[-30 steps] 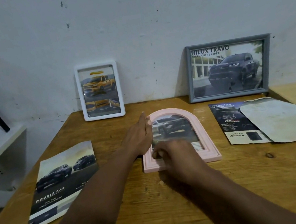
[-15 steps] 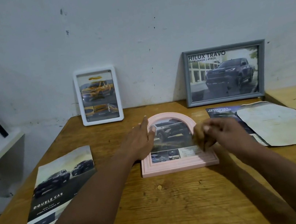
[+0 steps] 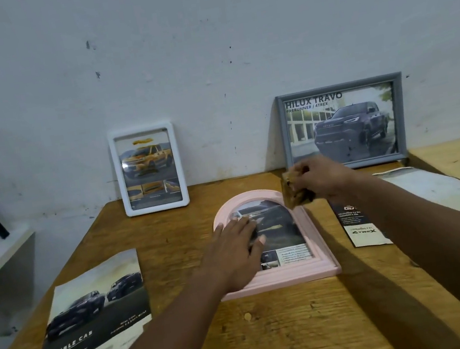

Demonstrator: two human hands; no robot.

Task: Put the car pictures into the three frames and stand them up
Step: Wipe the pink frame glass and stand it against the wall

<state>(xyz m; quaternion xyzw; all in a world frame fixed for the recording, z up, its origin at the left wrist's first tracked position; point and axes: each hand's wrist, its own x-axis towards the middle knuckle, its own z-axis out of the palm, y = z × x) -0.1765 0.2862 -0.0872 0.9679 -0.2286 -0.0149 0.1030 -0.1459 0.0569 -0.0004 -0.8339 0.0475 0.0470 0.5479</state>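
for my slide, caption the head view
Left hand rests on the pink arched frame lying flat; right hand grips a small brown object.

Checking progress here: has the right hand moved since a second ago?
Yes. The right hand went from the bottom of the pink frame to its upper right, near the grey frame.

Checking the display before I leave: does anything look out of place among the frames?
The pink arched frame lies flat on the table under the left hand, while the white frame and grey frame stand against the wall.
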